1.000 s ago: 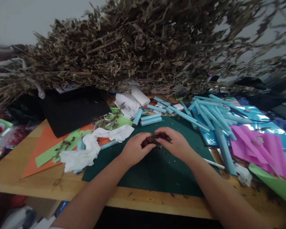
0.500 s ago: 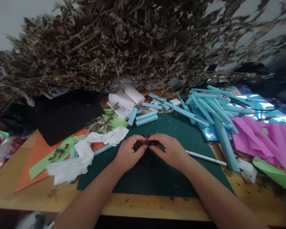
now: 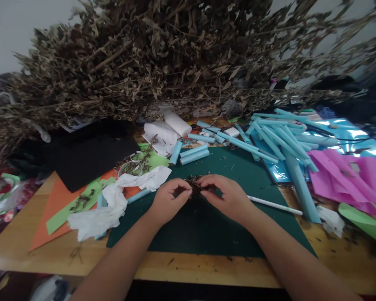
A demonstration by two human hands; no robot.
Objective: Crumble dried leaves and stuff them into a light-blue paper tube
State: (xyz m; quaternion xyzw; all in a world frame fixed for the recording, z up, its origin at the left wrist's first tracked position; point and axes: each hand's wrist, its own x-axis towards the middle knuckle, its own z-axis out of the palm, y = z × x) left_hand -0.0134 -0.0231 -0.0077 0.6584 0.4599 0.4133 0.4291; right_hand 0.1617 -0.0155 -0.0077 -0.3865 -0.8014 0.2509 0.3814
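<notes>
Above the dark green mat (image 3: 207, 238), both hands meet around a small clump of dried leaves (image 3: 194, 184). The fingers and thumb of my left hand (image 3: 172, 198) pinch its left side. On the right side, my right hand (image 3: 227, 198) has its fingertips and thumb closed on the brown bits. Part of the clump is hidden behind the fingertips. A thin white stick (image 3: 275, 205) lies just right of my right hand. Crumpled white tissue (image 3: 113, 205) lies left of my left hand.
A large heap of dried plants (image 3: 163, 54) looms behind the wooden table (image 3: 15, 234). Light-blue paper tubes (image 3: 272, 140) pile up at the right, near pink paper (image 3: 351, 179). A black sheet (image 3: 94, 154), orange paper (image 3: 47, 223) and a white roll (image 3: 177, 123) also lie here.
My fingertips have parted slightly, so more of the dried-leaf clump shows between them. The whole view has shifted a little.
</notes>
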